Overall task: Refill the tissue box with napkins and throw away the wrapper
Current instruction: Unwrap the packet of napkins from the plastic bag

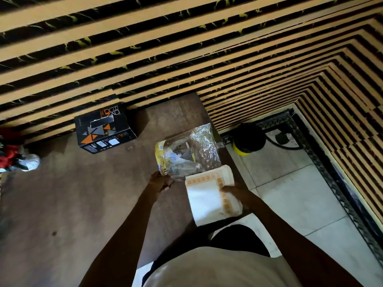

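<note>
A stack of white napkins (pixel 209 195) with an orange patterned border sits at the right end of the brown table, gripped by my right hand (pixel 236 193) at its right side. Just beyond it lies the clear plastic wrapper (pixel 190 154) with a yellow printed edge, and my left hand (pixel 160 181) pinches its near left corner. The napkins are outside the wrapper, touching its open end. A black tissue box (pixel 103 129) with orange triangles and a slot on top stands at the back of the table, to the left of both hands.
A yellow bin (pixel 247 139) with a black liner stands on the tiled floor right of the table. A slatted wall runs behind the table. Red and white items (pixel 16 156) lie at the table's left edge.
</note>
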`<control>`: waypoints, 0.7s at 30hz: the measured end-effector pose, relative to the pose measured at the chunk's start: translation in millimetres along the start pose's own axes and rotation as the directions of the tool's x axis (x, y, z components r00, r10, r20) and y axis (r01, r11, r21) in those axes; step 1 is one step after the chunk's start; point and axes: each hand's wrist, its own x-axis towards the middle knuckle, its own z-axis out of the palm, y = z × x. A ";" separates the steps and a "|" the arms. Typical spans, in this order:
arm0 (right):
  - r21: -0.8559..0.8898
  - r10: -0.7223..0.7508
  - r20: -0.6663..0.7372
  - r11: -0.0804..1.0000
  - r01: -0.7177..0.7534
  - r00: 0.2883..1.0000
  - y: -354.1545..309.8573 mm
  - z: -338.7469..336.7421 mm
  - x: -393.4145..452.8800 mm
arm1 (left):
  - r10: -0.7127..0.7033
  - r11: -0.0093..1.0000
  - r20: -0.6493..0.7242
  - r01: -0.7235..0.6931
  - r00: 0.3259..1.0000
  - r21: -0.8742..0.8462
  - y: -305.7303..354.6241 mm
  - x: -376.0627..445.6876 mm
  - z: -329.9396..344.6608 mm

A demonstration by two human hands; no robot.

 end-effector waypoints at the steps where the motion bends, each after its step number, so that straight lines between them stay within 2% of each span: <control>1: 0.039 0.011 -0.038 0.999 -0.009 0.999 6.7 -4.0 2.4 | -0.003 1.000 0.001 0.003 1.000 -0.005 -0.2 -2.1 0.2; 3: 0.136 0.009 -0.064 0.991 0.000 0.998 18.5 -11.7 5.0 | 0.007 1.000 0.001 -0.007 1.000 -0.026 -0.8 -5.2 -1.1; 5: 0.211 -0.026 -0.032 0.977 0.033 0.999 24.1 -16.6 7.6 | 0.024 0.997 0.030 -0.022 0.999 -0.071 0.4 -8.0 -0.3; 8: 0.207 -0.023 0.049 0.978 0.012 0.999 20.7 -11.2 4.5 | 0.009 0.975 0.058 0.004 0.998 -0.220 1.8 -12.0 1.3; 11: 0.141 0.053 0.098 0.988 -0.067 0.994 14.0 -4.3 -1.7 | 0.015 0.947 0.108 0.020 0.994 -0.319 -3.2 -8.1 -1.9; 14: 0.125 0.067 0.223 0.988 -0.097 0.972 9.2 -0.8 -6.5 | 0.058 0.957 0.116 -0.022 0.992 -0.289 -5.0 -6.4 -2.6; 17: 0.122 0.054 0.280 0.988 -0.091 0.958 5.9 5.6 -6.9 | 0.065 0.968 0.115 -0.035 0.991 -0.249 1.0 -5.5 5.1; 19: 0.086 0.033 0.266 0.995 -0.058 0.964 7.5 7.9 -0.7 | 0.080 0.971 0.106 -0.053 0.991 -0.232 5.3 -4.3 13.5; 21: 0.007 0.023 0.166 1.000 -0.024 0.986 9.9 9.2 5.9 | 0.082 0.980 0.067 -0.068 0.994 -0.189 6.1 1.4 20.5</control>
